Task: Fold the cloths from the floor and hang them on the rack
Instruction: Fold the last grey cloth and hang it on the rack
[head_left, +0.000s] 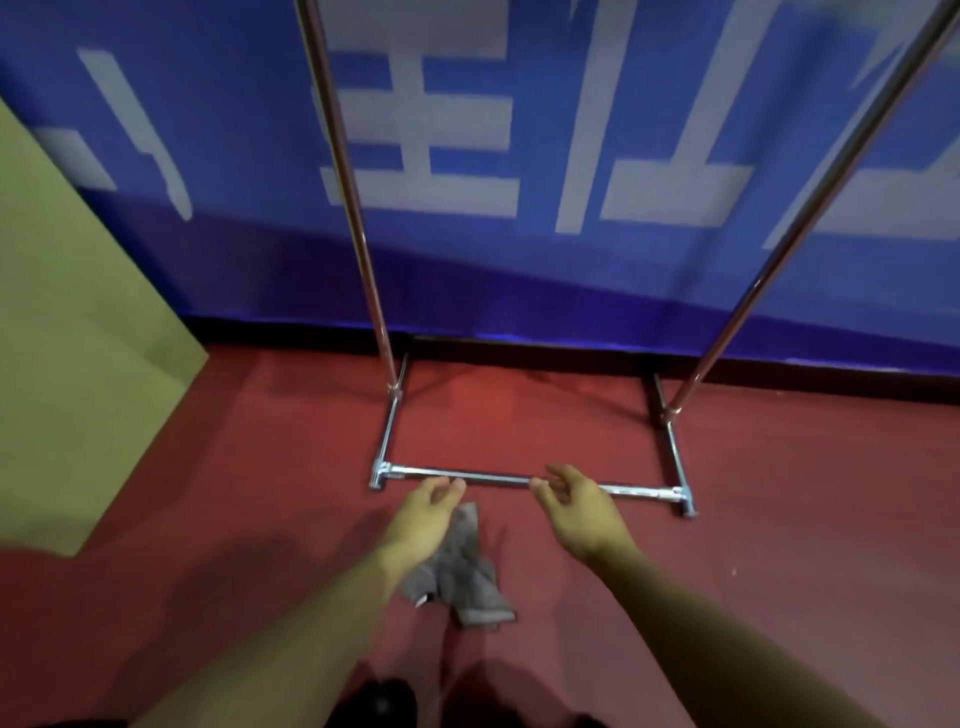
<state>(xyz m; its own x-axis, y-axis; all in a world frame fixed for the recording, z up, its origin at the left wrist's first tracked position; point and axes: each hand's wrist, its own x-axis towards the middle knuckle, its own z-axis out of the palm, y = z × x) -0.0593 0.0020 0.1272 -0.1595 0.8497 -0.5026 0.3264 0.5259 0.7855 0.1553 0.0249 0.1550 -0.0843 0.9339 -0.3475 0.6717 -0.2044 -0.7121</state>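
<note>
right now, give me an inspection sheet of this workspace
surface: red floor, bare apart from one cloth
job's things: crumpled grey cloth lying on the floor, unfolded; metal rack standing behind it, no cloth on the parts in view
clutter: nothing seen
hands: left hand above the cloth, right hand over the rack's base bar, both open and empty
cables: nothing seen
surroundings: blue banner with white characters behind the rack; greenish board at left
</note>
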